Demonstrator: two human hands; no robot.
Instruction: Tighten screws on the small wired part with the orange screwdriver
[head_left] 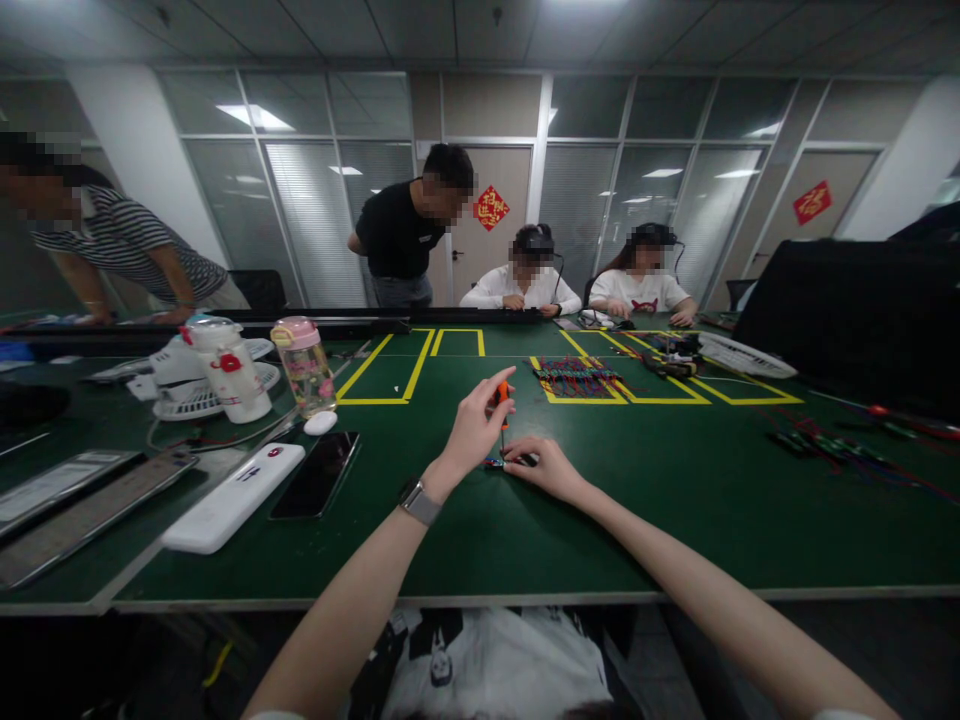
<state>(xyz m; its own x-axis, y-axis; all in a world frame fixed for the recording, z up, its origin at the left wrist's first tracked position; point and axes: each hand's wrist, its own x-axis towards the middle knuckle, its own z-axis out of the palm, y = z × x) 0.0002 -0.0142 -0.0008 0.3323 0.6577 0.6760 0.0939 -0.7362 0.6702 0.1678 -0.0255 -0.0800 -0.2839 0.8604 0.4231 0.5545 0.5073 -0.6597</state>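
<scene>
**Screwdriver upright, both hands close together at mid-table!**

And here's the left hand (480, 425), its fingers curled round the orange handle of the screwdriver (503, 408), index finger stretched out past it, thumb in close. The right hand (546, 468) comes in low, fingertips nearly closed in a pinch on the small part (494, 464), flat on the green table (465, 560). Look at that line: handle up, slim shaft down, long axis near vertical, the tip at the part; whether it touches, I can't tell. Just beyond, the bundle of red and blue wires (577, 377). Lettering? Gold characters on the red diamond sign (491, 208) up on the door; the print on the white case (236, 495) is too small to read.
</scene>
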